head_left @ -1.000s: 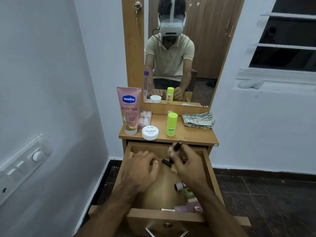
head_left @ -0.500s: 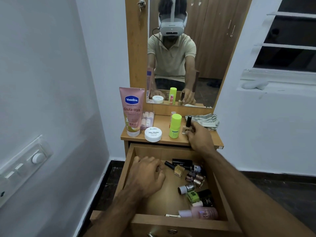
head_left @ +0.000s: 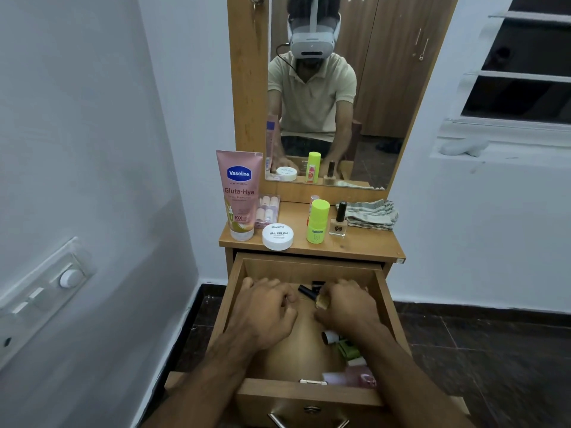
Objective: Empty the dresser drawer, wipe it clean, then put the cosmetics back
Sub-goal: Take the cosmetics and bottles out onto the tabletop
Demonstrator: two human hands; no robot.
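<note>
Glass is what most of the remaining cosmetics are made of, so they should be light but hard, slick and breakable if knocked together. The right hand (head_left: 346, 307) reaches into the open drawer (head_left: 383, 291) and curls its fingers round a small gold nail polish bottle (head_left: 321, 301) lying on its side, black cap pointing left. The square body looks the surer place to hold, since the narrow cap could twist or slip. The left hand (head_left: 265, 307) rests inside the drawer with fingers loosely bent and, as far as can be seen, nothing in them.

More small bottles lie along the drawer's right side under the right forearm: a white-capped one (head_left: 330, 337), a green one (head_left: 349, 350) and something pink (head_left: 358, 378) near the front wall; their exact number is hidden.

Up on the dresser surface (head_left: 364, 245) stand a pink Vaseline tube (head_left: 239, 196), a clear case of small tubes (head_left: 267, 210), a white nail polish remover tub (head_left: 277, 236), a lime-green stick (head_left: 318, 221) and a beige polish bottle (head_left: 339, 220), just beside a folded striped cloth (head_left: 370, 214). Emptying seems roughly half done.
</note>
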